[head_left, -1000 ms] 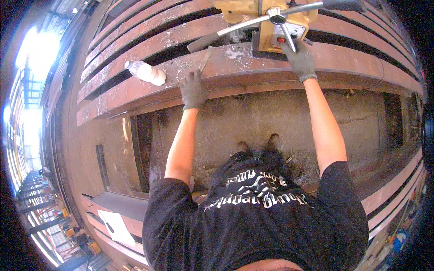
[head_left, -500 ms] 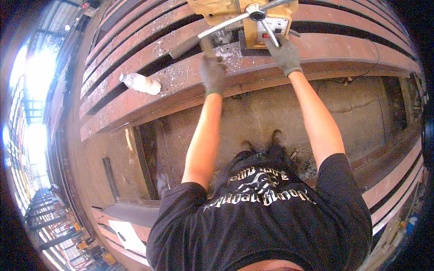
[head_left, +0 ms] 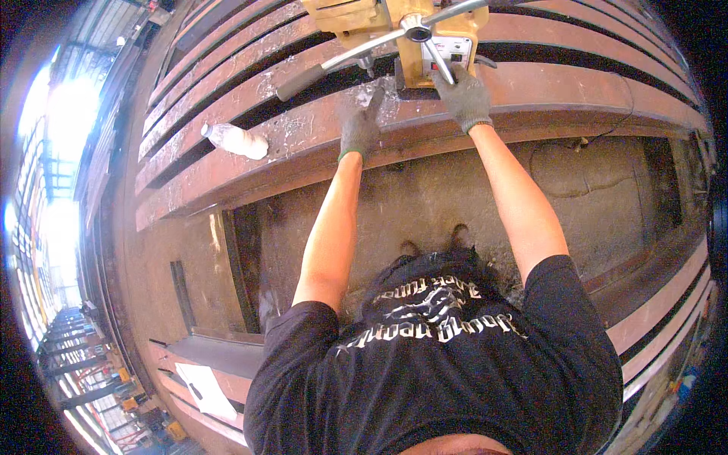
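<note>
Yellow machine (head_left: 409, 67) is standing on brown beam (head_left: 538, 95). Right hand (head_left: 465, 97) is working at machine's control panel (head_left: 457, 48), by a spoke (head_left: 437, 57). Left hand (head_left: 359, 130) is reaching just left of machine, blurred; can't tell if either is gripping anything. Bottle (head_left: 239, 142) is lying farther left.

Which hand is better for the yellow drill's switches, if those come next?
Probably the right hand: it's close against the control panel of the magnetic drill. The left hand is farther away, over the reddish-brown steel beam.
</note>
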Demonstrator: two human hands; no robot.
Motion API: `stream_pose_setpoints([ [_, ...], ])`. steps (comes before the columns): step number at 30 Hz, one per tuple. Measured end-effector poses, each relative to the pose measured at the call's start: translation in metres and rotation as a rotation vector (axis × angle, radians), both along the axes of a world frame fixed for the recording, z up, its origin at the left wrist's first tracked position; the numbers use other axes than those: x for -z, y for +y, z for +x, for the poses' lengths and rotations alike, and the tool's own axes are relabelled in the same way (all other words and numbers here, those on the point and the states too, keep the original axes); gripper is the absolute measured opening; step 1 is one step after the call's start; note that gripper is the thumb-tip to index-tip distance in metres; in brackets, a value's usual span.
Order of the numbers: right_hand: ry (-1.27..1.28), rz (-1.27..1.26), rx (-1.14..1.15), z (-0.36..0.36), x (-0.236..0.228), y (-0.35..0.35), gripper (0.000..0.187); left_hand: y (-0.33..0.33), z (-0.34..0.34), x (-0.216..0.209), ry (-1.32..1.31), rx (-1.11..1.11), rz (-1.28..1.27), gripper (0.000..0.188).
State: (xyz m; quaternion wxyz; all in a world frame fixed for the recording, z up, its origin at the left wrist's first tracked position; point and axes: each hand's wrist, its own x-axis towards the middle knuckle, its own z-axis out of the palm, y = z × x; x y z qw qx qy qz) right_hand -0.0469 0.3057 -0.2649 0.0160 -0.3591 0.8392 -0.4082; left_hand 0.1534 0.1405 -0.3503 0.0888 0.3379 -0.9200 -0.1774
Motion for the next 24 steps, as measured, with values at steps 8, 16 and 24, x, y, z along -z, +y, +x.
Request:
stream_pose_setpoints([
  [8,-0.032,0.054,0.022,-0.007,0.016,-0.012,0.054,-0.088,0.075,0.030,0.117,-0.824,-0.018,0.034],
  [16,0.012,-0.022,0.014,-0.005,0.025,-0.012,0.048,0.079,0.059,0.069,0.213,-0.590,-0.124,0.024],
  [24,-0.019,0.028,-0.008,0.001,0.020,-0.012,0.053,0.124,0.039,0.088,0.242,-0.355,-0.228,0.031],
])
